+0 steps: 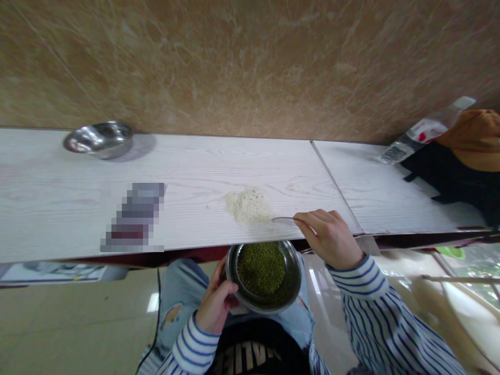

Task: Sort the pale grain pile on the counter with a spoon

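Note:
Below the table's front edge, my left hand (219,302) grips the left rim of a round steel bowl (294,291), thumb over the top. Small green beans (262,271), like mung beans, lie inside it. My right hand (328,234) is closed around the handle of a metal spoon (284,220) above the tabletop. The spoon's far end meets the lower right side of a loose heap of white grains (250,205), which look like rice with a few darker specks. Most of the spoon's handle is hidden in my fingers.
A second steel bowl (100,139) stands at the back left of the white table (195,161). A blurred-out rectangular item (136,216) lies at the left. At the right, a clear plastic bottle (424,133) leans beside dark and brown fabric (461,166). A marbled wall (250,67) closes off the back.

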A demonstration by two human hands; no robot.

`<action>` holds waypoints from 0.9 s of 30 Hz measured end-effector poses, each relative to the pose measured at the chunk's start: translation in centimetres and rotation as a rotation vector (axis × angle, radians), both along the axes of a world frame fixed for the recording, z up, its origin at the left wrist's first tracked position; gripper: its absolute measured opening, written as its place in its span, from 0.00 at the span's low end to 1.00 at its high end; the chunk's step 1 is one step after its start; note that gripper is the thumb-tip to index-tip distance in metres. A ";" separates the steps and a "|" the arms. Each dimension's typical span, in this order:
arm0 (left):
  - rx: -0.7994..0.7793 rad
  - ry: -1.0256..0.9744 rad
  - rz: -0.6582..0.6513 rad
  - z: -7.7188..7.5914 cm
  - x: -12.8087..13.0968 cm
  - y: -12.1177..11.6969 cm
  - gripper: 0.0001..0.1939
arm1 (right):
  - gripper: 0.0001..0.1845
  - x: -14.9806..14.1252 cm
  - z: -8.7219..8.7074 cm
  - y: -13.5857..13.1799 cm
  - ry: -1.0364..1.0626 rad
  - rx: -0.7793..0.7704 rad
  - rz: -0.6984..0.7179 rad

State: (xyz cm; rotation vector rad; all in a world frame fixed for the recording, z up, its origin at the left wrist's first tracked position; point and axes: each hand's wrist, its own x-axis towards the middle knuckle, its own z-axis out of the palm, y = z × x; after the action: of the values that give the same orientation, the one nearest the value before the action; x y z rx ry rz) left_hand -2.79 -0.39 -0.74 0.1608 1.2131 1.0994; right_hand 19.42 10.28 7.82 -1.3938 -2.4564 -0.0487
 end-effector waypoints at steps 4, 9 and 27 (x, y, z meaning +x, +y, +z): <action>-0.012 -0.003 0.005 -0.3 0.0 0.0 0.38 | 0.11 1.1 0.0 -0.2 0.014 -0.037 0.006; -0.006 -0.008 0.000 -0.6 -0.1 -0.2 0.40 | 0.11 1.9 0.0 0.1 0.003 -0.108 0.084; -0.024 -0.005 0.039 -0.6 -0.6 -0.3 0.38 | 0.13 -1.2 0.4 2.8 0.039 -0.110 0.108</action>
State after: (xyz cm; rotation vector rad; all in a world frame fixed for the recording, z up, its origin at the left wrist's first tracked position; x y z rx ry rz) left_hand -3.37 -0.69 -1.30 0.1167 1.2294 1.1179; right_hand 18.21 13.09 8.21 -1.2891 -2.5315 0.1395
